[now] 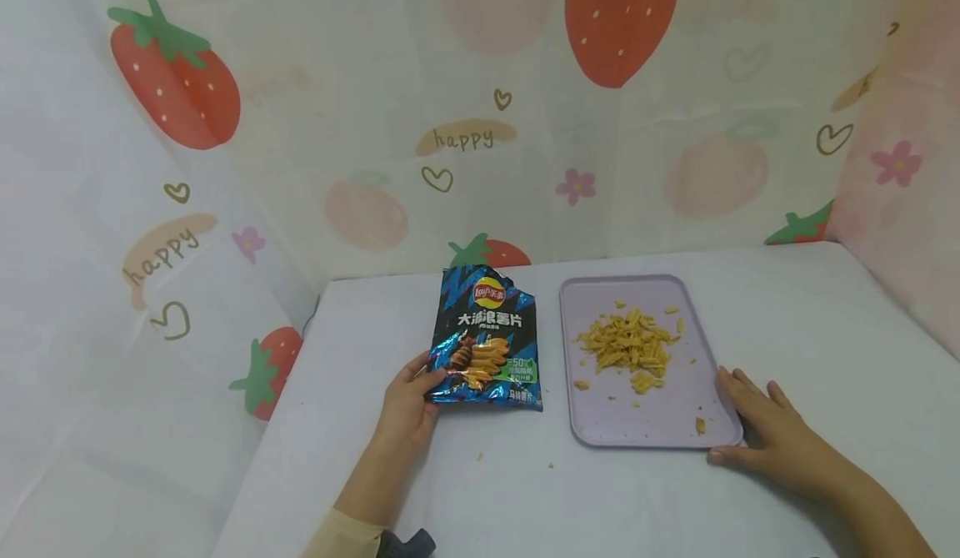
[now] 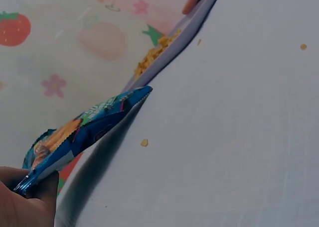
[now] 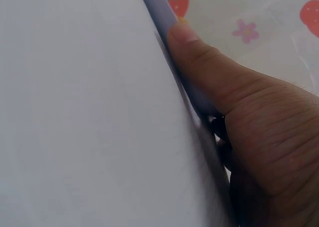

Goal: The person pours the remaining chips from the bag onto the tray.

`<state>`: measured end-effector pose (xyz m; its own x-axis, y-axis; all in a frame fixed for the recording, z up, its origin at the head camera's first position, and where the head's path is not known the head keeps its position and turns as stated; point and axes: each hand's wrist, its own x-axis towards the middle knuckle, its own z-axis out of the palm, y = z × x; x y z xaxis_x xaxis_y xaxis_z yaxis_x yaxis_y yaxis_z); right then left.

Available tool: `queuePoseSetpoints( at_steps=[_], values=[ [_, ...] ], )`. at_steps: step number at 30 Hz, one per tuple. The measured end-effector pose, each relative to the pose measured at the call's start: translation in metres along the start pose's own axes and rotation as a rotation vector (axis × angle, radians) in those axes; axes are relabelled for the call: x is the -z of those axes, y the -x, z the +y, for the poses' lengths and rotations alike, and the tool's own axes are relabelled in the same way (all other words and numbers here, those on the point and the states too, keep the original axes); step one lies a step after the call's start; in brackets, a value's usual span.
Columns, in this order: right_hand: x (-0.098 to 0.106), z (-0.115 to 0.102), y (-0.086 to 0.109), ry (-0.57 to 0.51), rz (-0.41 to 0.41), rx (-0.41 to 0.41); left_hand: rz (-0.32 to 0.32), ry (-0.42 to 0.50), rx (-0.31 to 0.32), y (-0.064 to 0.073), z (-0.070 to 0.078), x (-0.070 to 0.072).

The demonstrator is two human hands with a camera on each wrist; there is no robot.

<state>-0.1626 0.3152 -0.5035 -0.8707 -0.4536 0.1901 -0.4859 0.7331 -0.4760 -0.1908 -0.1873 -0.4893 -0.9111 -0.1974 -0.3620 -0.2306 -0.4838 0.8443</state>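
Note:
My left hand (image 1: 408, 408) pinches a blue and black potato chip bag (image 1: 480, 324) by its lower left edge, thumb on the printed front. The bag's upper right corner is torn away, and in the left wrist view the bag (image 2: 82, 132) is tilted above the table. To its right, a lilac tray (image 1: 615, 420) lies flat with a heap of broken yellow chips (image 1: 626, 341). My right hand (image 1: 780, 445) touches the tray's near right corner, fingers extended along the right side and thumb at the front edge. In the right wrist view the thumb (image 3: 192, 50) rests against the tray's side.
A white cloth covers the table (image 1: 480, 508). Small crumbs (image 1: 551, 465) lie on it in front of the bag and tray. Strawberry-patterned curtains (image 1: 480, 199) stand behind and at both sides.

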Motion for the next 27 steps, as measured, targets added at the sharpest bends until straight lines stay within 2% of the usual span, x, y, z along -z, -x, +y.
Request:
queuePoseSetpoints(
  at_steps=[7,15,27],
  values=[
    [0.0007,-0.0008,0.0018,-0.006,-0.016,-0.01,-0.002,-0.001,0.016,0.0004,-0.0066,0.0003],
    [0.0015,0.0007,0.0032,-0.004,-0.016,-0.012,-0.029,-0.064,0.019,0.0014,-0.0058,-0.0013],
    [0.0019,-0.0005,0.0006,-0.018,-0.025,-0.026,-0.07,-0.293,0.018,-0.0042,0.0016,0.0069]
  ],
)
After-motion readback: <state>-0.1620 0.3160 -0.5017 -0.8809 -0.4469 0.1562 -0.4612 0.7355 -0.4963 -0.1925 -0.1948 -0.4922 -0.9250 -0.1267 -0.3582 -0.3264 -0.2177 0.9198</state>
